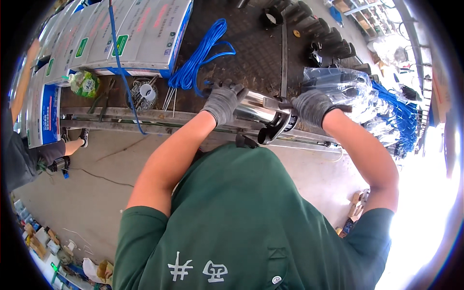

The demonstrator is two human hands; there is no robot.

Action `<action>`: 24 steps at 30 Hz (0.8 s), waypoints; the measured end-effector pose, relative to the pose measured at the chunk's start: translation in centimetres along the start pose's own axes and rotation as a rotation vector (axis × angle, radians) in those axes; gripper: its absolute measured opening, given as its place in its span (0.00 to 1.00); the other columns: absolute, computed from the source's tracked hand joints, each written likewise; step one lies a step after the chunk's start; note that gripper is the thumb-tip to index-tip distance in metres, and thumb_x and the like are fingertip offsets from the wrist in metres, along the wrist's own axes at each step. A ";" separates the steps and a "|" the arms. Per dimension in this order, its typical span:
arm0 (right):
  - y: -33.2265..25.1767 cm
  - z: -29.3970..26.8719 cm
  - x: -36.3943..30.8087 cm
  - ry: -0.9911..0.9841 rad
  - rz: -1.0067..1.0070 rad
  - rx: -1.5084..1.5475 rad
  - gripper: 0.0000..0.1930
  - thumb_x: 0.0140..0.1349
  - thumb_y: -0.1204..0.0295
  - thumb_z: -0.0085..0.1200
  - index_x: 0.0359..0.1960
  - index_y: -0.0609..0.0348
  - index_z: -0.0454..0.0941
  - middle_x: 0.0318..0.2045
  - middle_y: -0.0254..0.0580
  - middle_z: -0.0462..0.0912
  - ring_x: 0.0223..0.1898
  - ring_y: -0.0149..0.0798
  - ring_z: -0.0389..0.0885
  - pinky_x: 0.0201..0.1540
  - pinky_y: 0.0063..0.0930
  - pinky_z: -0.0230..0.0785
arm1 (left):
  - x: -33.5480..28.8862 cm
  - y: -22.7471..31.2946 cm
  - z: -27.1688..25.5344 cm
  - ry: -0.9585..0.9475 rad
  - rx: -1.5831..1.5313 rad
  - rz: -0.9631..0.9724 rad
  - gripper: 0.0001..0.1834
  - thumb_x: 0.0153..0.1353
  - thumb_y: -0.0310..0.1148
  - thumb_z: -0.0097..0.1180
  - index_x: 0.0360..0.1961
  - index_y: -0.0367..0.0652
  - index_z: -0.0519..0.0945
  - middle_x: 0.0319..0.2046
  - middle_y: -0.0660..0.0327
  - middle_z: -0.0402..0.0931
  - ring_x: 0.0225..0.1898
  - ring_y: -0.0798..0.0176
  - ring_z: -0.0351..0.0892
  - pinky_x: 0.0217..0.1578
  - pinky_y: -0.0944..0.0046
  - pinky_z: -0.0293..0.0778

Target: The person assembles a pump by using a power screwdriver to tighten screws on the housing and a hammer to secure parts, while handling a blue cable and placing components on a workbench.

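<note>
A shiny metal cylinder (257, 107) lies at the near edge of the workbench, with a dark, open flanged part (279, 128) at its near right end. My left hand (224, 102), in a grey glove, is closed around the cylinder's left end. My right hand (311, 107), gloved likewise, is closed beside the flanged end on a dark bar-like handle (344, 108) that sticks out to its right. The rest of what it grips is hidden by the fingers. Behind my left hand lies a coil of blue cable (200, 58).
Grey-and-blue cartons (137, 34) stand at the back left. Near them are a bowl of small metal parts (144, 93), pliers (107, 99) and a green packet (84, 84). Dark cylinders (319, 29) and plastic-wrapped parts (338, 89) sit at right. Another person's leg (72, 146) shows at left.
</note>
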State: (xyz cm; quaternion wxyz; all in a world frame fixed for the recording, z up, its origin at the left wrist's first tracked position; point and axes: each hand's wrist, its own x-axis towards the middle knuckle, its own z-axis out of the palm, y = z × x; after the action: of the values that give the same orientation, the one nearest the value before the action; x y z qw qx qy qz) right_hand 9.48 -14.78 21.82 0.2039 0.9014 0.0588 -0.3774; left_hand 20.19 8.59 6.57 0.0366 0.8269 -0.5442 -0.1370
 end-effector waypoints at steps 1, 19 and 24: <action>-0.6 -1.8 0.3 0.009 -0.012 -0.028 0.09 0.66 0.66 0.55 0.35 0.55 0.84 0.29 0.49 0.87 0.34 0.52 0.87 0.37 0.44 0.79 | -0.1 -0.2 0.2 0.004 0.001 -0.003 0.51 0.53 0.52 0.67 0.75 0.52 0.58 0.70 0.60 0.61 0.71 0.46 0.61 0.70 0.31 0.49; -1.1 -6.6 -1.7 0.231 0.030 0.180 0.12 0.70 0.61 0.52 0.44 0.56 0.76 0.32 0.49 0.85 0.38 0.54 0.86 0.40 0.46 0.77 | -0.7 -0.5 1.4 0.068 -0.035 -0.008 0.47 0.54 0.50 0.67 0.73 0.50 0.63 0.67 0.58 0.64 0.67 0.47 0.63 0.67 0.33 0.56; -0.7 2.3 -1.4 0.023 0.128 0.234 0.13 0.69 0.60 0.53 0.46 0.56 0.79 0.35 0.48 0.87 0.40 0.54 0.87 0.41 0.45 0.78 | -0.3 0.3 1.0 0.077 -0.048 0.025 0.47 0.52 0.49 0.66 0.73 0.50 0.63 0.67 0.58 0.64 0.67 0.47 0.64 0.67 0.34 0.56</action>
State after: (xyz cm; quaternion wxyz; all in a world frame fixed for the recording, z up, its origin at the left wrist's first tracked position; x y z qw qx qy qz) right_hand 6.84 -15.06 21.13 0.1203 0.9253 -0.0408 -0.3574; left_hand 19.55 8.80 5.73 0.0794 0.8235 -0.5492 -0.1175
